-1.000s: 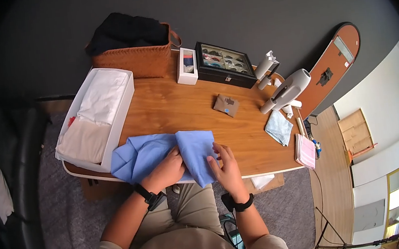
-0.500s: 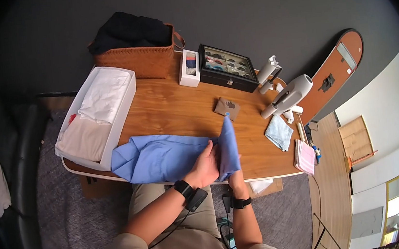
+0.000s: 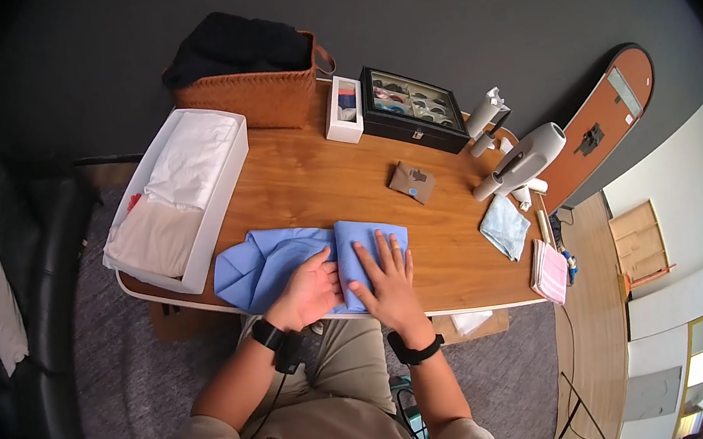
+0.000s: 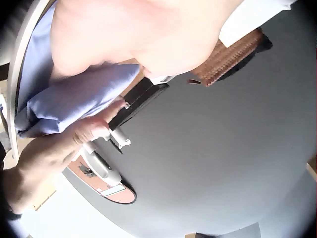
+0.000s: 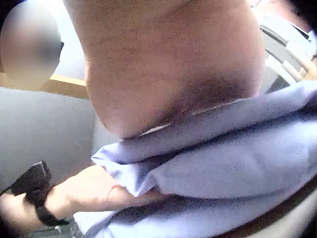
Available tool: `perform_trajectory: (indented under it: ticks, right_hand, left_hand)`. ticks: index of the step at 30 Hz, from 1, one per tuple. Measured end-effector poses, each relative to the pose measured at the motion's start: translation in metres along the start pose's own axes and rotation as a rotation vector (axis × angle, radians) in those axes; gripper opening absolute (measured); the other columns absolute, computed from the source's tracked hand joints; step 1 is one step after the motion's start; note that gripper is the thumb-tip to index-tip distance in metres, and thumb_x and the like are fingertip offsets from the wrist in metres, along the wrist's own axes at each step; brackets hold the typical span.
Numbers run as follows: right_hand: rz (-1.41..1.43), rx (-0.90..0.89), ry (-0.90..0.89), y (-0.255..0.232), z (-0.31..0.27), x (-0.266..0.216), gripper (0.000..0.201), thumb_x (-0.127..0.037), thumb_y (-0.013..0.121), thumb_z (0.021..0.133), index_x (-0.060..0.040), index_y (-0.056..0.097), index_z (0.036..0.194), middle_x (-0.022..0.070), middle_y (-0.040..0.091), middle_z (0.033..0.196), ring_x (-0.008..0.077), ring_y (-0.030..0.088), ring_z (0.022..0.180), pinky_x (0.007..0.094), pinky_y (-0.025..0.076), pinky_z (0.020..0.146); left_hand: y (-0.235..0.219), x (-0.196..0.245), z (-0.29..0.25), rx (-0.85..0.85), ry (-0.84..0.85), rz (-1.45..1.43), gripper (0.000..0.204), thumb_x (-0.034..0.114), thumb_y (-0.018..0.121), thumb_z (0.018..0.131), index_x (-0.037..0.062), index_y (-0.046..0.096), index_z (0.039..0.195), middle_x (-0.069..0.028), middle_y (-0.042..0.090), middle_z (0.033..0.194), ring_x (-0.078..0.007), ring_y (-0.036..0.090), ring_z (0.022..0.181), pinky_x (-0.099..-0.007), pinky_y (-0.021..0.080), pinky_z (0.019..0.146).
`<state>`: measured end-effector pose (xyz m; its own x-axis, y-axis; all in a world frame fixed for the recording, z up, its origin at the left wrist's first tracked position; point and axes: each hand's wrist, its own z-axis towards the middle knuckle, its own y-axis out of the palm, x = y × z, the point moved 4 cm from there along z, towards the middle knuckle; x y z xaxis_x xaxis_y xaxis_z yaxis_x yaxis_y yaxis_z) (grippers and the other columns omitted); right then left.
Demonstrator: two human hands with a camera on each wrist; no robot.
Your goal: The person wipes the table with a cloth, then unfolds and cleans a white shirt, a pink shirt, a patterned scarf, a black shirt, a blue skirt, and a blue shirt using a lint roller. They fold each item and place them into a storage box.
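A blue cloth garment [image 3: 274, 258] lies along the table's front edge, its right end folded over into a flat panel [image 3: 351, 235]. My right hand [image 3: 391, 288] rests flat on that panel with its fingers spread. At the panel's left edge is my left hand [image 3: 309, 291], palm turned up and thumb raised. In the right wrist view the left hand's fingers [image 5: 126, 196] reach in between layers of the cloth [image 5: 223, 168], which hide the fingertips. The left wrist view shows the folded bundle [image 4: 84, 99] between the two hands.
Left on the wooden table [image 3: 296, 182] stands a white box [image 3: 217, 204] of folded clothes. Behind are a woven basket [image 3: 249, 102], a small white box [image 3: 333, 127] and a black display case [image 3: 411, 136]. A brown packet [image 3: 413, 183], handheld steamer [image 3: 525, 158] and cloths [image 3: 505, 227] lie rightward.
The cloth's right end was lifted upright between both hands half a second ago and now lies folded down to the left. My right hand moved onto its top; my left hand shifted left.
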<state>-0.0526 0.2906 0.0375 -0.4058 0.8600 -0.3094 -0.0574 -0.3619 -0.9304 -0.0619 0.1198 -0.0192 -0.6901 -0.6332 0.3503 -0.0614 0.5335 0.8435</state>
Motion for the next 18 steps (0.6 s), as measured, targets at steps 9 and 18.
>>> perform_trajectory:
  ticks: [9, 18]
  right_hand:
    - [-0.196, 0.021, -0.102, 0.046, 0.0, -0.016, 0.075, -0.066, 0.058, 0.103, -0.0241, 0.05, 0.165, 0.024, 0.037, 0.173, 0.0492, 0.032, 0.159, 0.0749, 0.018, 0.124]
    - [-0.235, 0.048, -0.129, 0.048, 0.0, -0.017, 0.074, -0.065, 0.058, 0.102, -0.022, 0.054, 0.162, 0.0243, 0.042, 0.169, 0.0499, 0.037, 0.155, 0.0769, 0.02, 0.123]
  left_hand:
    - [-0.028, 0.066, -0.119, 0.527, 0.921, 1.275, 0.047, 0.026, 0.069, 0.106, -0.007, 0.059, 0.139, -0.0244, 0.06, 0.143, -0.0405, 0.063, 0.129, -0.0505, 0.053, 0.107]
    - [-0.071, 0.05, -0.127, 1.13, 0.794, 1.947, 0.091, 0.045, 0.078, 0.097, -0.0107, 0.038, 0.158, -0.0345, 0.048, 0.151, -0.0514, 0.048, 0.14, -0.0616, 0.041, 0.115]
